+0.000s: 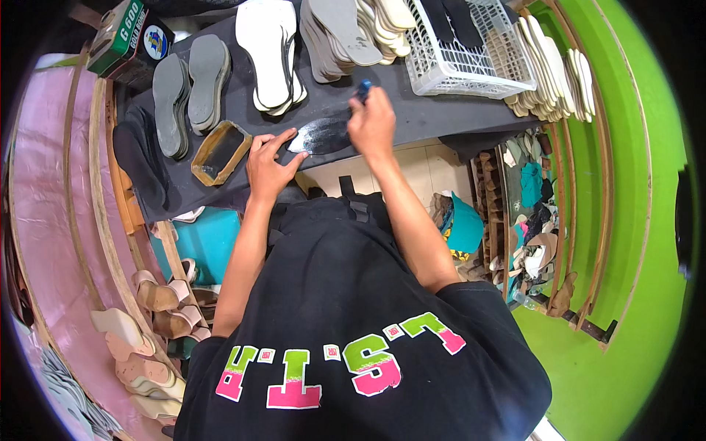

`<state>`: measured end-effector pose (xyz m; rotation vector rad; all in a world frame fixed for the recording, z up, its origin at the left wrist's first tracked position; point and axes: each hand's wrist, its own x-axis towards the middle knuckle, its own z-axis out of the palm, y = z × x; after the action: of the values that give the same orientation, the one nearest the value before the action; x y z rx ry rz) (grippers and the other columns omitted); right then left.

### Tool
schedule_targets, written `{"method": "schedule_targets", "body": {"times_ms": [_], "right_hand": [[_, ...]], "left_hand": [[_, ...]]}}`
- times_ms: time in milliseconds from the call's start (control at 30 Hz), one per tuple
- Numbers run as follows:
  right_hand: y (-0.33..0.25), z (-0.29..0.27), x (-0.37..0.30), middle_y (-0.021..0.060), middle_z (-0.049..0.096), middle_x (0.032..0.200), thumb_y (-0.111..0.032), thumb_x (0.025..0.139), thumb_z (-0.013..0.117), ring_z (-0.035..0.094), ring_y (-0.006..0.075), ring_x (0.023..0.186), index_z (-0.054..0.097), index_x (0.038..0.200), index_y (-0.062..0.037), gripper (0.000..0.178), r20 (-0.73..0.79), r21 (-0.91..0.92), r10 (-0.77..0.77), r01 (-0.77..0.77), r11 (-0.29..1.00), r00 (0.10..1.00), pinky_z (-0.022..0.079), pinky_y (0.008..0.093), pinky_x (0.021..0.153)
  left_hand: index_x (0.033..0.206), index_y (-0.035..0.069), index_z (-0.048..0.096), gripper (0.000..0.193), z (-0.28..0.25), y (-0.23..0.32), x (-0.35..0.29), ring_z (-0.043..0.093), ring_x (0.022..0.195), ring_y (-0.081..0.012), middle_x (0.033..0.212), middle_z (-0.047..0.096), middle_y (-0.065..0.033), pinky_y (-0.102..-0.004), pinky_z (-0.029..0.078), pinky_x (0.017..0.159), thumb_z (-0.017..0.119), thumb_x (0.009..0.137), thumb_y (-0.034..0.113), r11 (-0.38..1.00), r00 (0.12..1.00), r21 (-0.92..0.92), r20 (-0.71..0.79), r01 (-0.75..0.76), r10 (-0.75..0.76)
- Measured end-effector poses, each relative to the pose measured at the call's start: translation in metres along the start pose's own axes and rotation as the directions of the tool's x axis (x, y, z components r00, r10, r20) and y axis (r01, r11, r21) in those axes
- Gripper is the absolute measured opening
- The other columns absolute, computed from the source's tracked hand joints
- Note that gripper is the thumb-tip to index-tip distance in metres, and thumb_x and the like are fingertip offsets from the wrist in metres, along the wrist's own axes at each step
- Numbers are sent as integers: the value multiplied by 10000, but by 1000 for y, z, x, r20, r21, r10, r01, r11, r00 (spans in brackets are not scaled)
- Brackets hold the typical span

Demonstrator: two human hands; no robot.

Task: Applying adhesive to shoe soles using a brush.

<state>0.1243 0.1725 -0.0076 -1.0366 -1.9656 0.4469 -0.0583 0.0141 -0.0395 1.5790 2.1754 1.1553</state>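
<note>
A black insole [322,135] lies flat near the front edge of the dark-covered table, wet and shiny on top, with a pale patch at its left end. My left hand [266,167] holds that end, thumb and fingers on either side of it. Above the insole's right part, my right hand [373,126] is closed round a tool with a blue handle [364,88], perhaps a brush; its working end is hidden. Just left of my left hand sits a small open tray [201,174] with glue-stained, yellow-brown walls and a dark inside.
Grey soles [171,106], white soles [266,55] and a stack of grey ones [342,33] lie behind. A white plastic basket [471,79] stands back right beside cream soles [540,66]. A green-and-black can [131,44] is at far left. Shoe lasts [158,294] fill the left rack.
</note>
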Motion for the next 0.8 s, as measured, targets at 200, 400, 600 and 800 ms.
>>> {"method": "schedule_targets", "body": {"times_ms": [200, 400, 600, 800], "right_hand": [[4, -30, -19, 193, 669, 933, 0, 920, 707, 673, 425, 875, 631, 988, 29, 106, 55, 204, 136, -145, 968, 989, 536, 491, 786], [51, -43, 13, 177, 700, 910, 7, 946, 712, 708, 338, 822, 674, 1039, 35, 104, -176, 196, 389, -355, 914, 904, 552, 411, 761], [46, -54, 17, 169, 711, 870, 23, 938, 715, 713, 296, 770, 689, 1004, 18, 72, -75, 81, 149, -143, 986, 986, 549, 394, 716], [44, -70, 3, 186, 690, 907, 38, 910, 704, 680, 399, 815, 658, 1025, 21, 125, 9, 39, 120, -121, 992, 993, 541, 451, 740]], "left_hand": [[1291, 152, 795, 567, 3, -5, -3, 623, 987, -174, 1154, 820, 31, -311, 544, 718, 954, 751, 216, 999, 1000, -34, -10, 14, -14], [1305, 158, 793, 573, 1, -1, 1, 607, 987, -174, 1153, 825, 23, -299, 540, 750, 947, 756, 215, 999, 999, -12, 27, 30, -30], [1276, 173, 814, 552, 2, -4, 0, 601, 955, -174, 1110, 815, 15, -302, 531, 740, 956, 746, 230, 1000, 1000, -10, 15, 18, -18], [1273, 191, 820, 566, 0, 0, -2, 602, 869, -173, 986, 747, -14, -315, 534, 740, 967, 729, 249, 1000, 999, -16, -25, 26, -27]]}}
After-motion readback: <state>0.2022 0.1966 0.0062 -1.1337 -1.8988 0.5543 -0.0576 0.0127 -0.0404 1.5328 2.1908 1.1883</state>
